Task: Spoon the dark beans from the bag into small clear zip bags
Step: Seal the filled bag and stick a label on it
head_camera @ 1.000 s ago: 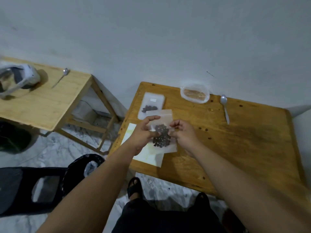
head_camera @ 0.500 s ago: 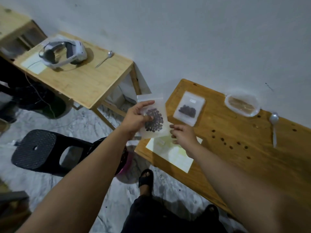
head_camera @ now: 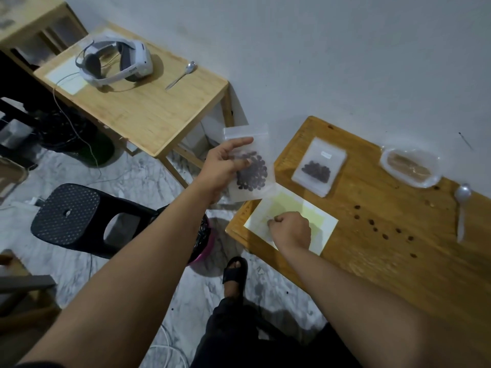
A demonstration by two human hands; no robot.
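My left hand (head_camera: pixel 224 166) holds a small clear zip bag of dark beans (head_camera: pixel 251 172) in the air, just past the left edge of the dark wooden table (head_camera: pixel 398 261). My right hand (head_camera: pixel 291 229) rests curled on a pale yellow-white sheet (head_camera: pixel 322 229) at the table's near left corner, fingertips pinching at its surface; what they pinch is too small to tell. A second zip bag with beans (head_camera: pixel 318 167) lies flat further back. A clear bag (head_camera: pixel 410 167) with brownish content sits by the wall. A metal spoon (head_camera: pixel 462 211) lies at the right.
Several loose beans (head_camera: pixel 385 229) are scattered on the table. To the left stands a lighter wooden table (head_camera: pixel 148 112) with a white headset (head_camera: pixel 114 62) and another spoon (head_camera: pixel 182 74). A black stool (head_camera: pixel 77 216) and a pink-rimmed bin (head_camera: pixel 202 243) are on the floor.
The view swung left. My right hand let go of the filled zip bag and dropped onto the sheet; my left hand carried the bag leftward, off the table's edge.
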